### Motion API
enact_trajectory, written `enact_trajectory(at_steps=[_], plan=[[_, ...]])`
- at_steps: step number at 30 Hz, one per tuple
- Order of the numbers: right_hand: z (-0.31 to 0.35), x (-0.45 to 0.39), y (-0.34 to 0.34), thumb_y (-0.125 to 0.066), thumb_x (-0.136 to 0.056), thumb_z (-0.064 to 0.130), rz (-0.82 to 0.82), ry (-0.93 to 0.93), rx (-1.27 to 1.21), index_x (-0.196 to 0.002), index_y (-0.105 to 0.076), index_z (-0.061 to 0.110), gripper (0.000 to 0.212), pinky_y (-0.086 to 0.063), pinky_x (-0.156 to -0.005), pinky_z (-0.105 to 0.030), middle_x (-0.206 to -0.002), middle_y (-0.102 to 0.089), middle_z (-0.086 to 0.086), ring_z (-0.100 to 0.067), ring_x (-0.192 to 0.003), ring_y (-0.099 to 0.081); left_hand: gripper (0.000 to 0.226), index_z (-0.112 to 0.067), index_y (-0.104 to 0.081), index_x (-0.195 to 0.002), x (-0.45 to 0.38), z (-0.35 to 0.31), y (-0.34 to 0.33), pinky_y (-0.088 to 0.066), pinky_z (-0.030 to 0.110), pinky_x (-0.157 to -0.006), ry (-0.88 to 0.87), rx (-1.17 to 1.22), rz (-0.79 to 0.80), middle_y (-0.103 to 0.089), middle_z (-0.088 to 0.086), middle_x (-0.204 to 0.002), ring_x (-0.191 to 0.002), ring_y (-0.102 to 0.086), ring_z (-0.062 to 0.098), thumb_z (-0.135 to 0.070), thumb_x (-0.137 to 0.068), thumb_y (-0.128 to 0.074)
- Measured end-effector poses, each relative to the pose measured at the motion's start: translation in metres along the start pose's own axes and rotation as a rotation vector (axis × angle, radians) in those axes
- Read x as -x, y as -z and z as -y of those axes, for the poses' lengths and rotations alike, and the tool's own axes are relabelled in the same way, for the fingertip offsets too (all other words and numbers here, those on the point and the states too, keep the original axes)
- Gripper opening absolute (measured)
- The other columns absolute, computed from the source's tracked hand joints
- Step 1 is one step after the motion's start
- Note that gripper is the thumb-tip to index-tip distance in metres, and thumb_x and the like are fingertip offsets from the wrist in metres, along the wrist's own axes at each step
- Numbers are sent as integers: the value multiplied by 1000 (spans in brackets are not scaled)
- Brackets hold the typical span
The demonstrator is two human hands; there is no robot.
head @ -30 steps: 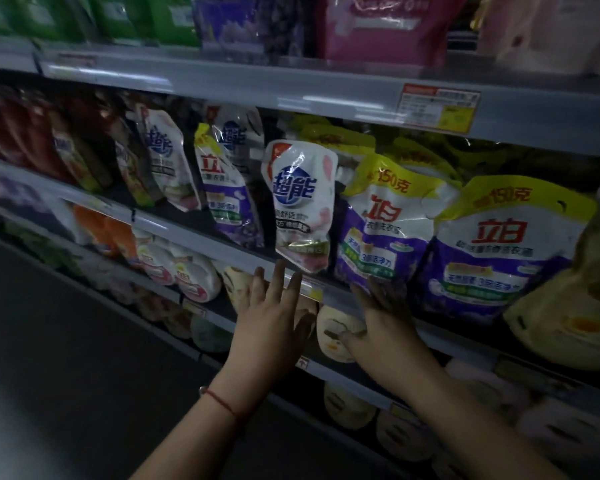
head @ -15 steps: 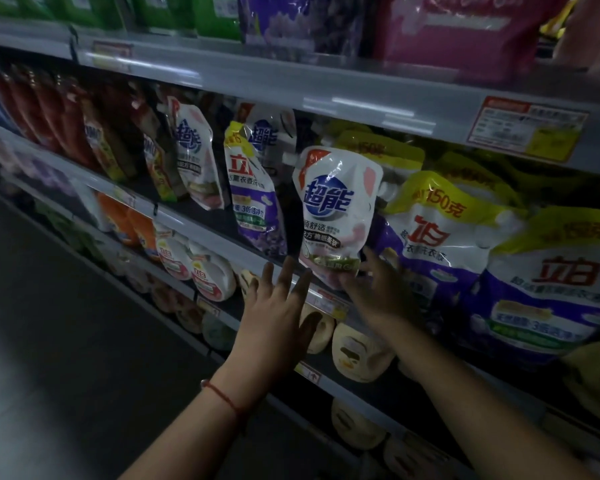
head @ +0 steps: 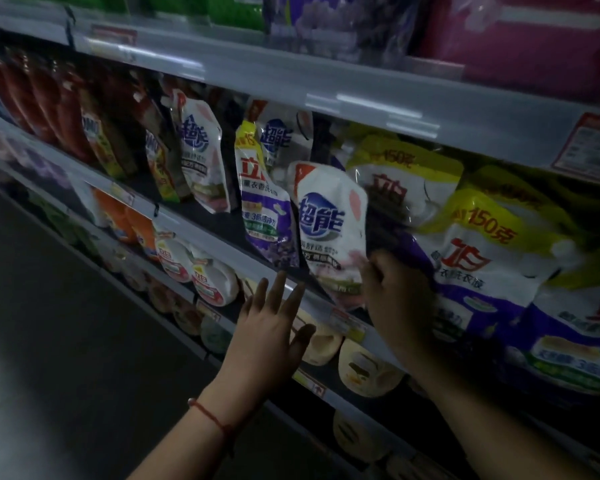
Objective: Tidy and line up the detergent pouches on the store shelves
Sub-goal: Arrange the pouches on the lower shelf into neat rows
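Observation:
A white pouch with a blue logo (head: 329, 223) leans at the front of the middle shelf (head: 201, 233). My right hand (head: 395, 299) grips its lower right edge, thumb on the pouch's front. My left hand (head: 274, 327) hovers flat with spread fingers just below the shelf lip, holding nothing. A purple and yellow pouch (head: 264, 209) stands left of the white one. Further left is another white pouch (head: 201, 157). To the right, larger purple and yellow pouches (head: 478, 268) fill the shelf.
Red and dark pouches (head: 49, 109) crowd the shelf's far left. The lower shelf (head: 312, 379) carries orange packs (head: 122, 216) and round white and cream containers (head: 212, 278). The top shelf (head: 291, 77) holds green, purple and pink bags. Dark aisle floor lies at the left.
My right hand moved left from the purple pouch and took hold of the white pouch's lower edge. The view shifted closer and rightward. My left hand stayed spread below the shelf lip.

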State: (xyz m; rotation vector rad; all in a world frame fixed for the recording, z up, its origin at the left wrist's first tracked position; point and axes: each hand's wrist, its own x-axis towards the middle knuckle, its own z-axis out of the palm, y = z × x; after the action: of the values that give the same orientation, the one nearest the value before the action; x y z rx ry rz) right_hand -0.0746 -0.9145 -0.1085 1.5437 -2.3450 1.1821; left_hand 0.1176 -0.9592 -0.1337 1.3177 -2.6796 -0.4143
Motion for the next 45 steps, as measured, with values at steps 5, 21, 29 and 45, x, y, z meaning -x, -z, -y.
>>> enact_trajectory(at_steps=[5,21,29,45], plan=[[25,-6,15,-54,-98,24,-92,86,-69,-68,-41,23,32,-34,-48,-30,-57,-43,9,-6,-53,-42,69,-35,-15,-158,-2,28,7,-17,44,-123,-41,182,41,0,-3,-167,-154,-2,24,-52,-99,-46],[158,58,56,-55,-95,7,-3,-283,-705,-74,-61,7,21,-43,-45,-14,-52,-58,8,-2,-46,-54,79,-21,-60,-136,21,54,-2,-37,58,-111,226,1975,714,-57,16,-141,-131,-53,37,-76,-81,-47],[173,99,-11,-57,-94,21,-16,-615,-1018,-91,-73,22,16,-57,-76,-40,-91,-75,-6,-22,-83,-72,65,-16,-60,-131,57,119,5,-44,57,-106,343,1853,514,-68,17,-124,-115,-65,38,-64,-93,-40],[199,170,-157,-32,-105,24,578,-1366,-1323,-86,-63,14,38,-54,-46,-22,-72,-70,-5,-13,-57,-68,34,-44,-61,-100,148,189,53,-50,32,-65,227,1019,214,-65,-16,-89,-71,-62,3,-65,-74,-67]])
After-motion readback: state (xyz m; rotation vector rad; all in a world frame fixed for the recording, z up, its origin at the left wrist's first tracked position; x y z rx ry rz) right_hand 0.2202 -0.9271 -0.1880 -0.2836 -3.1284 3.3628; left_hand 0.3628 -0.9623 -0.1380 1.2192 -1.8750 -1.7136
